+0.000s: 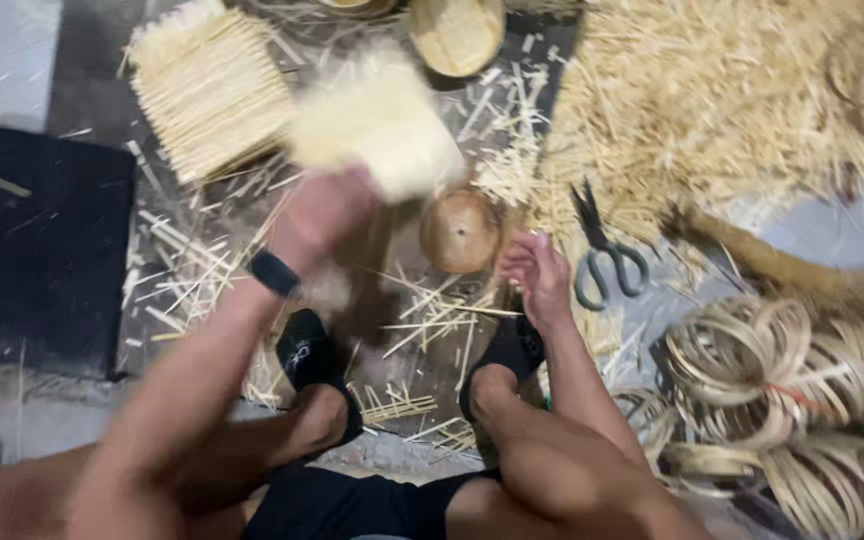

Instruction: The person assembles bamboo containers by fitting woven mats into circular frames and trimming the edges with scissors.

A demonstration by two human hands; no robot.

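Observation:
My left hand [324, 215] is blurred with motion and grips a pale bundle of thin bamboo sticks [377, 125], held above the floor. A dark band sits on that wrist. My right hand [537, 275] rests low by my right foot, fingers loosely curled and holding nothing, just right of a round wooden block [460, 231]. Loose bamboo splints [432, 310] lie scattered between my feet, which wear dark socks.
A flat stack of bamboo sticks [207, 90] lies at upper left. Grey-handled scissors [604, 255] lie right of my right hand. A big heap of bamboo shavings [722, 100] fills the upper right. Coiled bamboo rings [802, 390] pile at lower right. A black mat [32, 240] lies left.

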